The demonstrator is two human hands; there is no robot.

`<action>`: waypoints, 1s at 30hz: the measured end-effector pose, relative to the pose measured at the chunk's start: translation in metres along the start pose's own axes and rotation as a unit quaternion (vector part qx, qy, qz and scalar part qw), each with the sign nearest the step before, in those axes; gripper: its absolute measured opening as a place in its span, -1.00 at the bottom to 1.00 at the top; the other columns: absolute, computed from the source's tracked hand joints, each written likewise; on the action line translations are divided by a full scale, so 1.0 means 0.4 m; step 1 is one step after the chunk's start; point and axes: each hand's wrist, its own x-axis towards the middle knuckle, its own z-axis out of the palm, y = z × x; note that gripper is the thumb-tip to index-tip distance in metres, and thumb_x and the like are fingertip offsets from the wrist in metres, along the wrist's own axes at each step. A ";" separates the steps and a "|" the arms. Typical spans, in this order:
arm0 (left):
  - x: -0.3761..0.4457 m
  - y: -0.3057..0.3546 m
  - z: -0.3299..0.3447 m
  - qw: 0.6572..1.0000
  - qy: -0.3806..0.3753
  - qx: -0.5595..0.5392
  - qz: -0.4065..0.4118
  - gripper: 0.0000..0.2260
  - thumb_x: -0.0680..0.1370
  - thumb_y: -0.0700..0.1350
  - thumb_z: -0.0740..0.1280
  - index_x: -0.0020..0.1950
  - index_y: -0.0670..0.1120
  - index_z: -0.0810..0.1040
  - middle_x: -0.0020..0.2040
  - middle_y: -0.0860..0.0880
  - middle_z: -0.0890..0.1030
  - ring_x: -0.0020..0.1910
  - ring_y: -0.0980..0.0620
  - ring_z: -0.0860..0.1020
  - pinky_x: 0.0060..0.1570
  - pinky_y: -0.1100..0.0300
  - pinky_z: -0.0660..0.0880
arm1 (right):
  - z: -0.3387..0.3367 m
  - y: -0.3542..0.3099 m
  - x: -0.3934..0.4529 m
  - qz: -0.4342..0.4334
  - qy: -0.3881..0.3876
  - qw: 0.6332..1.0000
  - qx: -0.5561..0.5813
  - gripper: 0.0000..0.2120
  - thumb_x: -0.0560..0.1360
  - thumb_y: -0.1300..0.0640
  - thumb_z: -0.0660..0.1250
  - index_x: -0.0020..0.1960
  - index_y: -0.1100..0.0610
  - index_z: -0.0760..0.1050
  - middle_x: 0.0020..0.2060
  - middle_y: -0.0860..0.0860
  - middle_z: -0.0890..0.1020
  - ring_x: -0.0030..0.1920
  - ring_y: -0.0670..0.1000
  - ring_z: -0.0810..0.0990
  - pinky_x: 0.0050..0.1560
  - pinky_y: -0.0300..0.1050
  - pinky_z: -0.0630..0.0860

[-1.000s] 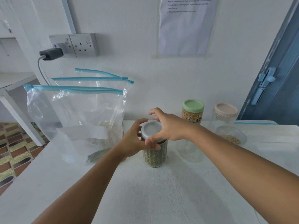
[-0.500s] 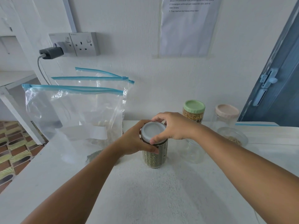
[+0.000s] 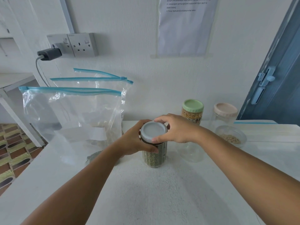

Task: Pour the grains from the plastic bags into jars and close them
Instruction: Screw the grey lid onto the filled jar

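At the middle of the white table (image 3: pixel 146 192) stands the jar (image 3: pixel 155 157) of green grains, and we judge that we are at the closing step for it: the grey lid (image 3: pixel 153 131) sits on the mouth and seems to be getting screwed down. Our left hand (image 3: pixel 134 142) wraps the upper part of the jar from the left, fingers curled round the glass and the thumb lying across the front just below the lid, so the jar is steadied upright. Our right hand (image 3: pixel 177 129) comes over from the right and pinches the lid by its rim, fingers (image 3: pixel 159 119) curled on the far edge and the thumb on the near edge. The lid thus lies between thumb and fingers, its flat top uncovered.

Whether the thread is fully home we cannot tell. The next move, as we judge it, calls for a firm turn of the right wrist while the left keeps the jar from spinning, then a release. Behind, the green-lidded jar (image 3: pixel 192 112) and pink-lidded jar (image 3: pixel 224 113) already carry lids; the plastic bags (image 3: pixel 73 114) stand to the left, with some grain visible low down
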 end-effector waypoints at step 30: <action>0.002 -0.003 -0.001 0.999 -0.008 0.043 -0.029 0.05 0.23 -0.18 0.75 0.57 0.04 0.21 0.26 0.02 0.56 0.20 0.05 0.62 0.17 0.02 0.64 | 0.051 0.012 -0.021 0.027 0.059 0.995 0.079 0.00 0.30 -0.48 0.48 0.56 -0.03 0.27 0.35 -0.11 0.46 0.33 -0.07 0.47 0.25 -0.10 0.45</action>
